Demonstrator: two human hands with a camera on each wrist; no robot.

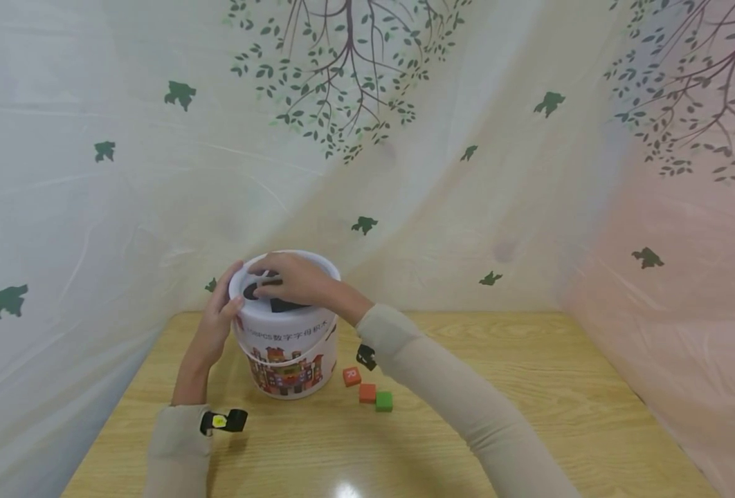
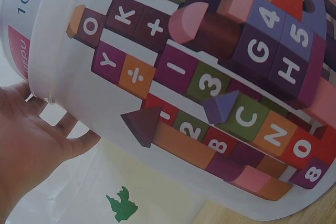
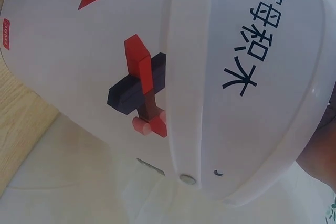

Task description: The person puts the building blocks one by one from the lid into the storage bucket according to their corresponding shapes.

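A white bucket [image 1: 286,353] printed with coloured letter blocks stands upright on the table; its printed side [image 2: 199,77] fills much of the left wrist view. My left hand [image 1: 218,318] holds the bucket at its left rim, fingers around the side. Over the bucket's top, my right hand [image 1: 299,280] bends its fingers down above dark shapes inside the white rim. Whether those fingers pinch anything cannot be told. In the right wrist view only a bit of the right hand [image 3: 320,150] shows beyond the rim; its fingertips are hidden.
Right of the bucket lie a red block with a letter [image 1: 351,376], an orange-red block [image 1: 367,393] and a green block [image 1: 383,401]. The wooden table [image 1: 498,366] ends at a pale curtain [image 1: 417,263] printed with leaves. The bucket's white handle [image 1: 280,362] hangs down in front.
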